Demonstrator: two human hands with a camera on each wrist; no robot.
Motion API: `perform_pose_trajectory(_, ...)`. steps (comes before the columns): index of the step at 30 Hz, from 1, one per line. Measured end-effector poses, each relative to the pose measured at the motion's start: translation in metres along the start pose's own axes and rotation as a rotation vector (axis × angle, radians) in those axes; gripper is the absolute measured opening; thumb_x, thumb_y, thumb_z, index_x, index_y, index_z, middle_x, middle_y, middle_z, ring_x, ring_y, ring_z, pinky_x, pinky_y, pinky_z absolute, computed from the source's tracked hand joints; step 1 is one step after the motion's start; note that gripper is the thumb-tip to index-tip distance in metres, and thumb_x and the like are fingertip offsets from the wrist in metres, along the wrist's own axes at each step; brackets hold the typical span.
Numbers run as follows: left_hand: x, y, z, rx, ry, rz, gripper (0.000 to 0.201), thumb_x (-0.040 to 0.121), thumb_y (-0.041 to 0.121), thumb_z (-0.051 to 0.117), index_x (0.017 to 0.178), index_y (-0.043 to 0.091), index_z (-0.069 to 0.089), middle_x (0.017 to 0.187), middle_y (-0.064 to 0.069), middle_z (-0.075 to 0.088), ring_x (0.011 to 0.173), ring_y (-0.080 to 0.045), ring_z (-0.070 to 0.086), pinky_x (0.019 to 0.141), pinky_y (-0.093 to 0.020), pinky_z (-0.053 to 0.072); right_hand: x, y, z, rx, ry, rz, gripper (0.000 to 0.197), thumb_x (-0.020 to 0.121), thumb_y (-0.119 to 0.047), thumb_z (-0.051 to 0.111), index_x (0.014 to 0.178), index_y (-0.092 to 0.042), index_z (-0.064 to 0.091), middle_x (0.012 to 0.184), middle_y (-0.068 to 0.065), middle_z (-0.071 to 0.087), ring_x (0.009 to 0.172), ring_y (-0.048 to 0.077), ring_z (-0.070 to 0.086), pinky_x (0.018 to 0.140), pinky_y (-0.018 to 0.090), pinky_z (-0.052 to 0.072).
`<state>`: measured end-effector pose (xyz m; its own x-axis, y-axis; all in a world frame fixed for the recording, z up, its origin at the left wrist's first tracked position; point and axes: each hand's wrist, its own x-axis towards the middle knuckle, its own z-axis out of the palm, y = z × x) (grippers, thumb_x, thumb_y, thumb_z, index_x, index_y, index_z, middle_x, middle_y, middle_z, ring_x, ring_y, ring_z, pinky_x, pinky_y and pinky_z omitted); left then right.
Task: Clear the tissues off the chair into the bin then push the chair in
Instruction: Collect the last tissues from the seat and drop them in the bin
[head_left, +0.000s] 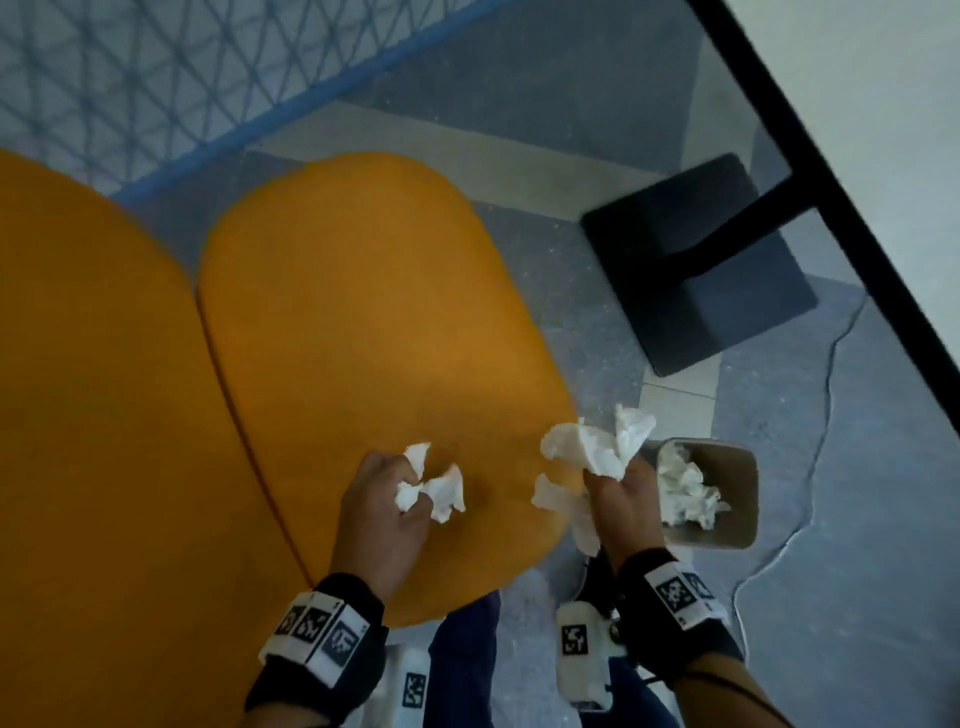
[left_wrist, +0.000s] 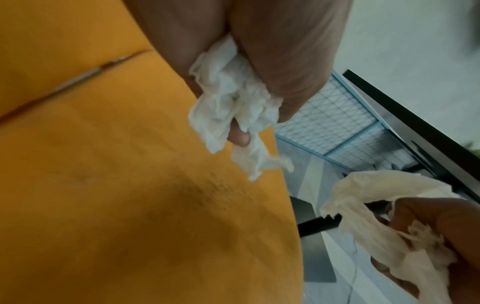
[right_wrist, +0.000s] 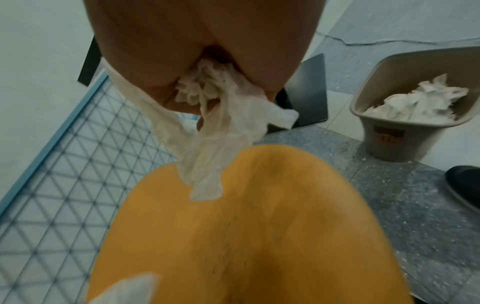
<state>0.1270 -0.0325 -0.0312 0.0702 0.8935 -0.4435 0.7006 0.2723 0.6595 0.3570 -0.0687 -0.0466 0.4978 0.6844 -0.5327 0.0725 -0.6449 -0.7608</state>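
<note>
The orange chair seat (head_left: 374, 322) fills the middle of the head view, its backrest (head_left: 93, 415) at the left. My left hand (head_left: 384, 499) hovers over the seat's near end and grips a crumpled white tissue (head_left: 436, 491), seen close up as the same tissue (left_wrist: 228, 102). My right hand (head_left: 621, 493) is at the seat's right edge, holding a larger bunch of tissue (head_left: 597, 447) that hangs down over the seat (right_wrist: 207, 148). The grey bin (head_left: 727, 535) stands on the floor just right of my right hand, with tissues in it (right_wrist: 420, 102).
A dark table base (head_left: 696, 260) sits on the floor beyond the bin, under a white tabletop with a black edge (head_left: 831, 171). A blue-framed wire mesh panel (head_left: 156, 78) runs behind the chair. A thin cable (head_left: 810, 467) lies on the floor. A dark shoe (right_wrist: 462, 181) stands near the bin.
</note>
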Motion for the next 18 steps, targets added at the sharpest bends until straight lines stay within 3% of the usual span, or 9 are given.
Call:
perform_pose_trajectory(2,0.000,0.021,0.017,0.023,-0.061,0.031,0.029,0.081,-0.010,0.057,0.090,0.017,0.057,0.104,0.003,0.054,0.093,-0.012,0.053,0.072,-0.004,0.037,-0.004,0.008,-0.025,0.070,0.025,-0.033,0.023,0.082,-0.024,0.048,0.093,-0.017,0.067,0.085,-0.004,0.069,0.082,0.014,0.066,0.073,0.031,0.053)
perform_pose_trajectory(4,-0.003,0.041,0.039,0.038,-0.132,0.075,0.034,0.082,-0.011,0.054,0.090,0.022,0.056,0.109,0.007,0.057,0.097,-0.010,0.055,0.074,-0.007,0.041,-0.008,0.017,-0.052,0.148,0.030,-0.037,0.025,0.081,-0.018,0.047,0.091,-0.014,0.069,0.085,-0.008,0.071,0.078,0.001,0.066,0.067,0.017,0.051)
perform_pose_trajectory(7,-0.012,0.073,0.080,0.010,-0.247,0.109,0.041,0.081,-0.012,0.053,0.083,0.029,0.057,0.099,0.011,0.065,0.084,-0.003,0.061,0.066,-0.025,0.056,-0.013,0.046,-0.095,0.228,0.088,0.016,0.017,0.076,-0.016,0.047,0.078,-0.010,0.063,0.067,-0.010,0.066,0.061,-0.004,0.061,0.058,0.012,0.046)
perform_pose_trajectory(9,-0.023,0.095,0.110,0.066,-0.298,0.159,0.036,0.082,-0.007,0.057,0.080,0.028,0.060,0.089,0.013,0.066,0.081,-0.001,0.060,0.064,-0.016,0.051,-0.018,0.067,-0.124,0.276,0.145,0.060,0.014,0.080,-0.019,0.048,0.076,-0.009,0.058,0.061,-0.008,0.059,0.054,-0.004,0.054,0.057,0.016,0.044)
perform_pose_trajectory(11,-0.037,0.118,0.144,0.120,-0.338,0.187,0.029,0.085,-0.002,0.058,0.077,0.026,0.061,0.082,0.012,0.067,0.079,0.000,0.059,0.059,-0.010,0.044,-0.025,0.086,-0.157,0.363,0.185,0.115,0.009,0.083,-0.006,0.052,0.088,-0.004,0.059,0.071,-0.001,0.060,0.053,-0.008,0.056,0.054,0.011,0.045)
perform_pose_trajectory(13,-0.050,0.140,0.180,0.137,-0.361,0.173,0.028,0.086,-0.001,0.056,0.075,0.024,0.062,0.079,0.009,0.067,0.074,-0.002,0.060,0.054,-0.008,0.043,-0.032,0.102,-0.193,0.445,0.170,0.175,0.018,0.088,0.008,0.049,0.089,-0.004,0.062,0.067,-0.006,0.065,0.050,-0.012,0.056,0.047,0.006,0.042)
perform_pose_trajectory(15,-0.062,0.162,0.217,0.156,-0.373,0.199,0.027,0.084,-0.001,0.056,0.074,0.023,0.063,0.079,0.006,0.068,0.071,-0.006,0.062,0.056,-0.008,0.044,-0.036,0.125,-0.225,0.436,0.159,0.224,0.022,0.087,-0.005,0.053,0.073,-0.019,0.061,0.049,-0.016,0.061,0.046,-0.009,0.054,0.047,0.010,0.042)
perform_pose_trajectory(16,-0.069,0.172,0.235,0.180,-0.390,0.224,0.025,0.084,0.001,0.055,0.075,0.024,0.062,0.080,0.006,0.068,0.073,-0.007,0.062,0.059,-0.012,0.046,-0.037,0.141,-0.237,0.385,0.186,0.247,0.018,0.082,-0.016,0.052,0.069,-0.026,0.058,0.049,-0.017,0.060,0.049,-0.007,0.053,0.052,0.013,0.042)
perform_pose_trajectory(18,-0.081,0.188,0.269,0.236,-0.432,0.244,0.021,0.085,0.006,0.054,0.078,0.025,0.061,0.083,0.009,0.067,0.077,-0.008,0.061,0.061,-0.020,0.046,-0.037,0.174,-0.257,0.283,0.213,0.302,0.017,0.076,-0.026,0.046,0.082,-0.030,0.061,0.070,-0.016,0.062,0.070,0.003,0.058,0.067,0.022,0.043)
